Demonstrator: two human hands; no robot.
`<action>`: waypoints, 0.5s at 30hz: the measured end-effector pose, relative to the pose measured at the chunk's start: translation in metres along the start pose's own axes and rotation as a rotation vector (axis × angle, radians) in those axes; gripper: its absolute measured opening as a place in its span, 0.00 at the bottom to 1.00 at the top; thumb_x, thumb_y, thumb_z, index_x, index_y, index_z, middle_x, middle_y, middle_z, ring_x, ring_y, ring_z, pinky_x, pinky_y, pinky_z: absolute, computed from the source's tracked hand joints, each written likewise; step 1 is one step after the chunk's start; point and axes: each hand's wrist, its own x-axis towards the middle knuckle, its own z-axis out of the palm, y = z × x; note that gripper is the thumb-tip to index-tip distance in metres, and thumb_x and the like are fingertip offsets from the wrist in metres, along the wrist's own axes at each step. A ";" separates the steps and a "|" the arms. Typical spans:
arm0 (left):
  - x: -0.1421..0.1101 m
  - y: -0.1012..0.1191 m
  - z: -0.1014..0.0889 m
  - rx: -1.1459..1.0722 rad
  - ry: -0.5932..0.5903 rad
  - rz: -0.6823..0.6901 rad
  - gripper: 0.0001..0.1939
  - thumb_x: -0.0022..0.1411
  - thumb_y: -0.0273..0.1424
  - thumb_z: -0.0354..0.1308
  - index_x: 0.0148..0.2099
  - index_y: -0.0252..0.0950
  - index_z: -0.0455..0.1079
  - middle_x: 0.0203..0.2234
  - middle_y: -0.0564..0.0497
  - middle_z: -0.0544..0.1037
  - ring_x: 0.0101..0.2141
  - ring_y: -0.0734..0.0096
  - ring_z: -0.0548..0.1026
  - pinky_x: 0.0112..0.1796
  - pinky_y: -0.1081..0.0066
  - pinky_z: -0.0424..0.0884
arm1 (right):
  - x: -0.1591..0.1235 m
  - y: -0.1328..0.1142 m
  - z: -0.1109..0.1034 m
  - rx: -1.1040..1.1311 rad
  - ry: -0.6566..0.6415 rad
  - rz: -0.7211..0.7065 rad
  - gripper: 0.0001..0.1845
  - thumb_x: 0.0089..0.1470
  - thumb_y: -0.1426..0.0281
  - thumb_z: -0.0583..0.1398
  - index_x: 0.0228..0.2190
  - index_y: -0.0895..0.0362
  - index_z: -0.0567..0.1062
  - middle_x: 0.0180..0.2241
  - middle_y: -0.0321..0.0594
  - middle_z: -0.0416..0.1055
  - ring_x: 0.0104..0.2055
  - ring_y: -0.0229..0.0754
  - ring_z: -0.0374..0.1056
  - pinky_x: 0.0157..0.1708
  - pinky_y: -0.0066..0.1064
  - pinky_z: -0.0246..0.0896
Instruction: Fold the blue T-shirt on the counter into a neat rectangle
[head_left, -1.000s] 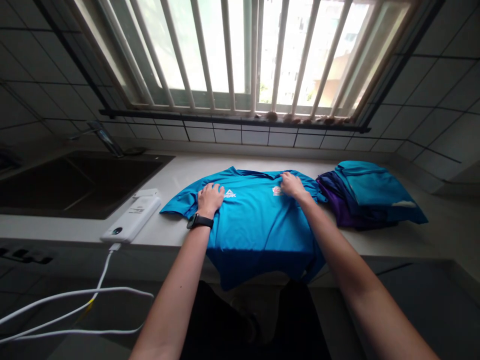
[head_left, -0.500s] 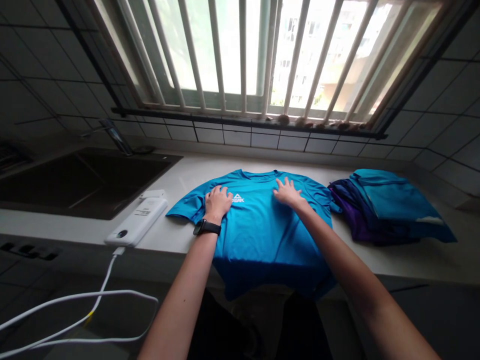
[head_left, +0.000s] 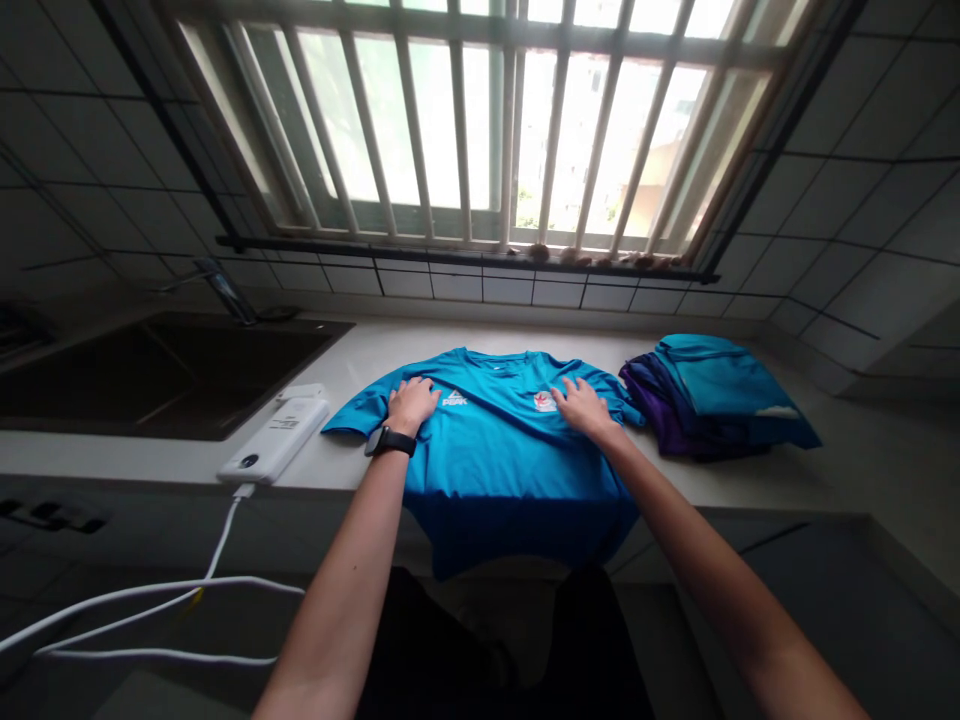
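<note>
Left hand (head_left: 409,405) open, palm flat on blue short-sleeved sports T-shirt (head_left: 510,450); right hand (head_left: 583,407) likewise, fingers spread, cloth pressed evenly, nothing gripped.

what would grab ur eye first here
The bright blue T-shirt spread flat on the white counter stands out first, with the left hand and right hand resting on its chest. To its right sits a folded stack of clothes, and a barred window glows above.
</note>
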 end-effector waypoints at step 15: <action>-0.016 -0.046 -0.033 -0.025 -0.110 -0.299 0.36 0.75 0.49 0.35 0.72 0.32 0.61 0.72 0.31 0.57 0.69 0.31 0.56 0.62 0.34 0.58 | -0.007 0.064 -0.009 0.022 0.216 0.099 0.27 0.68 0.72 0.47 0.64 0.62 0.68 0.66 0.57 0.64 0.67 0.54 0.62 0.62 0.40 0.59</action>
